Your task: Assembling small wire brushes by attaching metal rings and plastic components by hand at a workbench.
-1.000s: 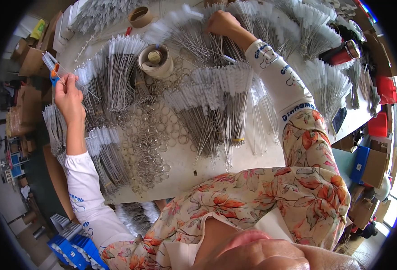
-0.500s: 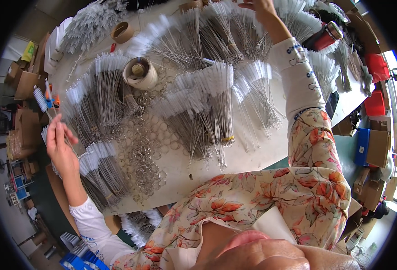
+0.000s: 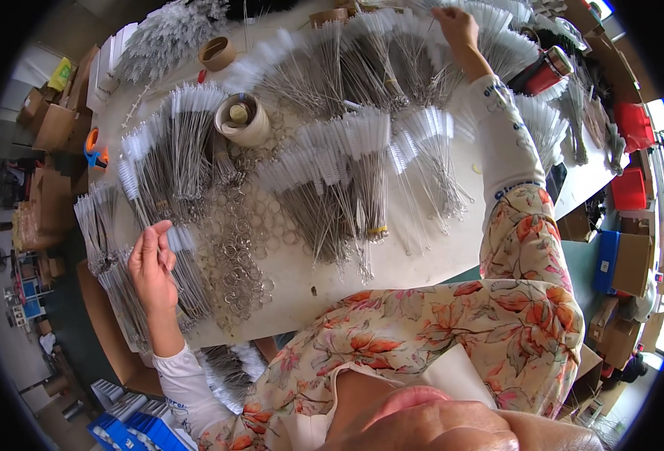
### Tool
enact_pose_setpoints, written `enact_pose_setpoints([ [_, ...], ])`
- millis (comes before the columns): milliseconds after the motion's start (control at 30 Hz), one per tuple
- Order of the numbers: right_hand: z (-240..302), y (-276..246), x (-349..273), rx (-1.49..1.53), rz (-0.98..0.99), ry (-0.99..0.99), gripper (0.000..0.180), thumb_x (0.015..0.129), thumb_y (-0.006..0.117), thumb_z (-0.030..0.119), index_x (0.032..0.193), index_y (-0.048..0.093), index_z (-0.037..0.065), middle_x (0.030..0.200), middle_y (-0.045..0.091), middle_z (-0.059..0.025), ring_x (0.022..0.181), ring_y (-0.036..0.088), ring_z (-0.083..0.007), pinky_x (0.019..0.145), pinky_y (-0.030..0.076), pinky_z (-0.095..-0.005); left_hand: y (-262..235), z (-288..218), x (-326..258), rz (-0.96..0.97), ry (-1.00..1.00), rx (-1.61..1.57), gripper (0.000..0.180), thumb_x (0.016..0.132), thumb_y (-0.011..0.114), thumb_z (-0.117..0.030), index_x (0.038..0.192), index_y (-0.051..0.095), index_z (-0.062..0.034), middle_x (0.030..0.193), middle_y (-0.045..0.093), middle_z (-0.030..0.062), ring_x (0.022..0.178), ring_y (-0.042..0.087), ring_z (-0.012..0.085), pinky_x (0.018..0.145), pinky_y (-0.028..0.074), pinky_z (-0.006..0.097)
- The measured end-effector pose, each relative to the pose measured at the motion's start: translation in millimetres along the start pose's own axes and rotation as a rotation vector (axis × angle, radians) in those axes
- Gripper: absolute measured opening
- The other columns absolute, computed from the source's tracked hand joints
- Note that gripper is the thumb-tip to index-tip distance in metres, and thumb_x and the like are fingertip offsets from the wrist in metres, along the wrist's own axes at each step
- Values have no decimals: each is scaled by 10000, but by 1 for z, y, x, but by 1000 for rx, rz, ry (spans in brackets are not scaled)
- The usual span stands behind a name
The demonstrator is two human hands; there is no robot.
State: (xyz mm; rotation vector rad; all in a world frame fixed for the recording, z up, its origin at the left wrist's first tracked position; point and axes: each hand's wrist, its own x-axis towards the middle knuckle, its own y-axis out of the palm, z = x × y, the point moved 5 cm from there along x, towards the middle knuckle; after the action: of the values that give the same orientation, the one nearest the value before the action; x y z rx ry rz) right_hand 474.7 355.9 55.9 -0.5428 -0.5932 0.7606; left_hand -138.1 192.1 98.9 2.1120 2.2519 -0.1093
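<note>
My left hand (image 3: pixel 152 263) is closed in a pinch above the table's left side. A white-bristled wire brush (image 3: pixel 127 180) stands just beyond it, its thin stem running down to my fingers. Beside and beneath this hand lie bundles of similar brushes (image 3: pixel 106 240). My right hand (image 3: pixel 456 31) stretches to the far side with its fingertips drawn together, over a spread of brushes (image 3: pixel 392 56); whatever is between them is too small to make out. In the middle lies a large heap of brushes (image 3: pixel 339 180), part of it tied with a yellow band (image 3: pixel 378 230).
Loose metal rings (image 3: pixel 234 282) cover the table (image 3: pixel 309 301) left of centre. Near them stands a wide tape roll (image 3: pixel 251 134), with a cardboard ring (image 3: pixel 217 54) farther back. Orange-handled scissors (image 3: pixel 95 154) are at the left edge. A red and black flask (image 3: pixel 548 71) lies at the far right.
My left hand has moved right, inward over the table, and the brush has come with it. My right hand has shifted slightly right and its fingers have drawn in.
</note>
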Motion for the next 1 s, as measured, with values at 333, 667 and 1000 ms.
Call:
enact_pose_setpoints([
  [333,167,-15,-274,1300,849,-232,269,955,407,247,985,560,27,1060,547,-105,1057,525,-208,911,443,-424,169,12,-55,401,371,-6,223,864,532,14,1084,565,-6,704,567,24,523,518,41,445,422,181],
  [667,118,-2,-393,1180,800,88,348,919,512,315,1074,615,21,950,641,-85,969,562,-156,860,444,-302,148,42,-112,340,457,-57,166,738,669,-28,881,590,-1,778,594,114,740,594,219,632,492,268],
  [1000,108,-52,-391,269,1017,-371,215,868,585,236,825,637,32,622,562,4,589,527,-73,525,409,-242,138,111,-181,335,995,464,322,749,673,-51,1060,590,-56,972,562,93,830,582,214,686,496,313],
])
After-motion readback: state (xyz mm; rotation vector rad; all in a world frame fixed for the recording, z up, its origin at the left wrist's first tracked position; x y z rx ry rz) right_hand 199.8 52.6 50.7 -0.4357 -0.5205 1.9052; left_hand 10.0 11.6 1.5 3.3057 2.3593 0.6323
